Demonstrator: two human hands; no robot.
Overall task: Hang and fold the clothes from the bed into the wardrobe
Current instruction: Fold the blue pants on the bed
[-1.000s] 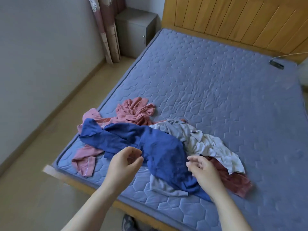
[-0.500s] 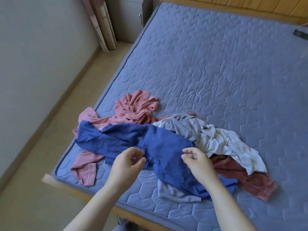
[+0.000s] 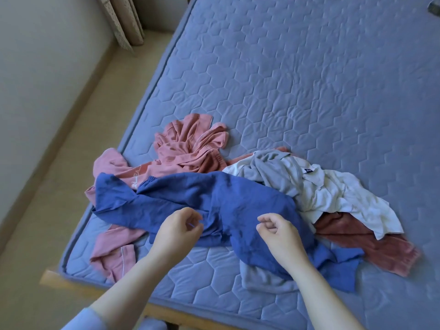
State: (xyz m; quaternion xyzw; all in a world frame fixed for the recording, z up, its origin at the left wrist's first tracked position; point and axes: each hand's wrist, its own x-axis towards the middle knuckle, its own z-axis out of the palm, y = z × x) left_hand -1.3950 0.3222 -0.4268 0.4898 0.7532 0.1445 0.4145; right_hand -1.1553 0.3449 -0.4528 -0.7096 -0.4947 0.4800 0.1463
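Quilted bed [image 3: 285, 79], white-lettered pink garment [image 3: 188, 144]

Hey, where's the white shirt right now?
In the head view, the white shirt lies crumpled right of centre on the mattress, beside the blue garment and over the dark red garment.

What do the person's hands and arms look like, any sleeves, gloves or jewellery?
The left hand and right hand are bare, with no gloves, rings or watch visible. Both forearms are uncovered. A light blue fabric sleeve shows on the left arm near the elbow.
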